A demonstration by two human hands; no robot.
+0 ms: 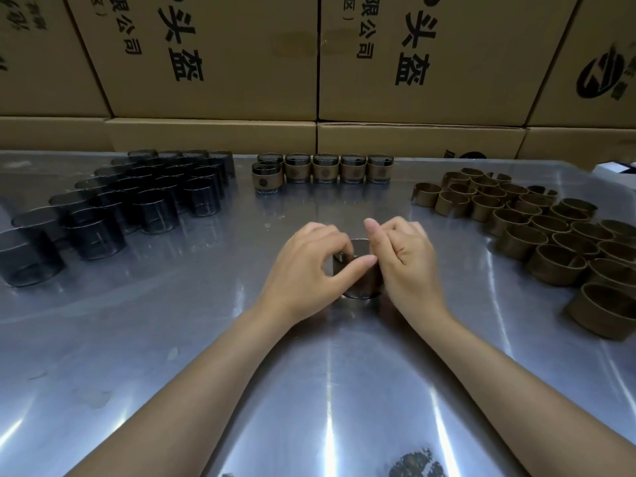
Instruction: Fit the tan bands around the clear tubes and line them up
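A clear tube [358,287] stands on the metal table [172,321] in the middle, between both hands. My left hand [309,266] pinches its rim with thumb and fingers. My right hand [402,259] curls round its right side, where a tan band [377,275] shows partly; most of the band is hidden. Several bare dark-tinted tubes [144,194] stand in rows at the left. A row of several banded tubes [323,168] stands at the back centre. Several loose tan bands [537,232] lie at the right.
Stacked cardboard boxes [213,63] with black print form a wall behind the table's far edge. A small white and blue box [616,166] sits at the far right edge. Bare table surface stretches in front of the hands.
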